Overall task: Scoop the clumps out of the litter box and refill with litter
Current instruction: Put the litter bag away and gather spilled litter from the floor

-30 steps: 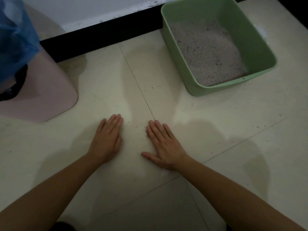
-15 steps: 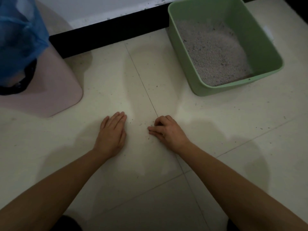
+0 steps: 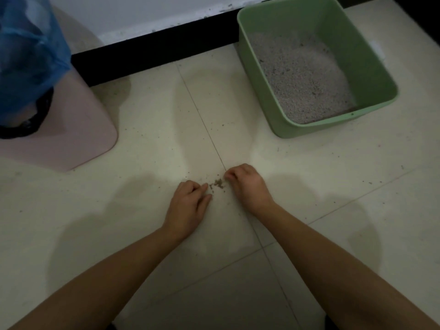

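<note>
two bare forearms reach in from the near edge of the pale cream tiled floor (image 3: 142,234) and meet near its middle. the left hand (image 3: 188,206) lies knuckles up, its fingers (image 3: 194,186) curled so the tips touch the tile, the thumb stretched along the floor toward the right. the right hand (image 3: 247,184) sits just beyond and to the right of it, also knuckles up, its fingers (image 3: 229,173) bent tightly under with the tips on the tile. neither hand visibly holds anything, though whether a grain is caught under the right fingertips cannot be told. between the two sets of fingertips lies a small heap of loose grey-brown litter grains (image 3: 217,183), touching or just beside both hands. it lies just left of a thin grout line (image 3: 202,120) that runs away toward the far edge. more specks are scattered over the tiles to the right.

farther off, at the left edge of the floor, stands a pale pink plastic bin (image 3: 78,129) lined with a blue plastic bag (image 3: 28,55). toward the far right corner stands the green rectangular plastic litter box (image 3: 304,129), well apart from the hands. it holds a sloping bed of pale grey litter (image 3: 302,77) dotted with darker bits. behind both runs a black skirting strip (image 3: 147,55) under a white wall (image 3: 142,15).
</note>
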